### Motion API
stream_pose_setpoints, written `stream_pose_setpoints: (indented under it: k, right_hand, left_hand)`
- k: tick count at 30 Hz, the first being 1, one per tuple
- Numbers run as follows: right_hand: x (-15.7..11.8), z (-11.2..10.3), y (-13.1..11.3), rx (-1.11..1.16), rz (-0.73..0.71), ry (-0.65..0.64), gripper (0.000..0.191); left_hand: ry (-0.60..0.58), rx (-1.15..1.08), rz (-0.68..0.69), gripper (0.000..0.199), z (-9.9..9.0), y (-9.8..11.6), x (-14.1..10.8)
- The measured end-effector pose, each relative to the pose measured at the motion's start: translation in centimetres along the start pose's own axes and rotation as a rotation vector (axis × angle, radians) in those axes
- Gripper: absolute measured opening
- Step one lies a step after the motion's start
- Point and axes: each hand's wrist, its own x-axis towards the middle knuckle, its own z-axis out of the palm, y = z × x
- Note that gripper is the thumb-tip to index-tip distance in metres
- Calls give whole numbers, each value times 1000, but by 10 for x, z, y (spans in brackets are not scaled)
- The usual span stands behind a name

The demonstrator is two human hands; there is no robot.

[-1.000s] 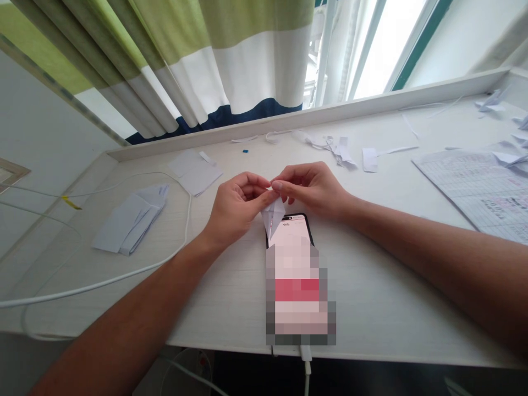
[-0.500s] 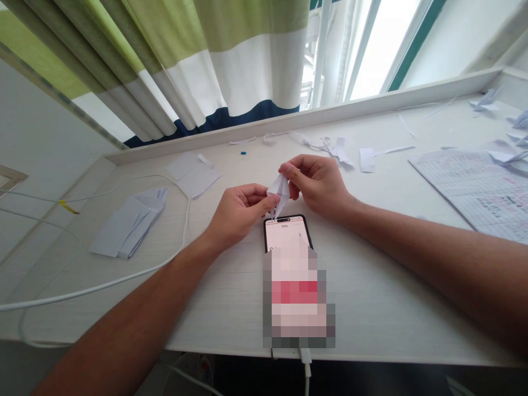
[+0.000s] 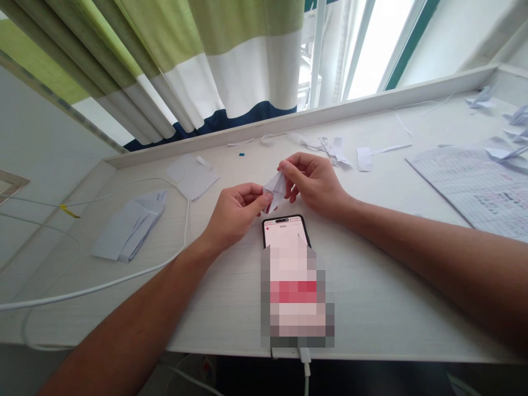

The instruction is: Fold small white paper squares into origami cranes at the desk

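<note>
A small piece of folded white paper (image 3: 275, 186) is held up between my two hands, just beyond the top of a phone. My left hand (image 3: 239, 212) pinches its lower left side between thumb and fingers. At its upper tip, the thumb and index finger of my right hand (image 3: 311, 179) are closed on the paper. The phone (image 3: 284, 234) lies face up on the white desk, its screen lit and mostly pixelated. A white cable plug (image 3: 304, 355) runs from its lower end.
Folded paper sheets (image 3: 130, 225) lie at the left inside a loop of white cable (image 3: 186, 220). Behind them are flat paper squares (image 3: 193, 176). Paper scraps (image 3: 336, 151) lie toward the back edge. On the right sits a written-on grid sheet (image 3: 474, 181) with folded paper pieces (image 3: 509, 154).
The folded paper has turned and spread slightly between my fingers, its lower end shifting left. Both hands keep their grip in nearly the same place.
</note>
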Motion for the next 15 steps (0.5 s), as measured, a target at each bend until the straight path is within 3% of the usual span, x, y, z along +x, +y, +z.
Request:
stream_pose_setpoints:
  k: [7, 13, 15]
  right_hand:
    - [1, -2, 1, 43, 24, -150, 54]
    - [-1, -1, -1, 15, 2, -68, 52]
    - [-2, 0, -2, 7, 5, -50, 51]
  left_hand:
    - [33, 140, 97, 23, -4, -5, -1]
    - [197, 305, 250, 25, -9, -5, -1]
    - [200, 368, 281, 28, -11, -4, 0]
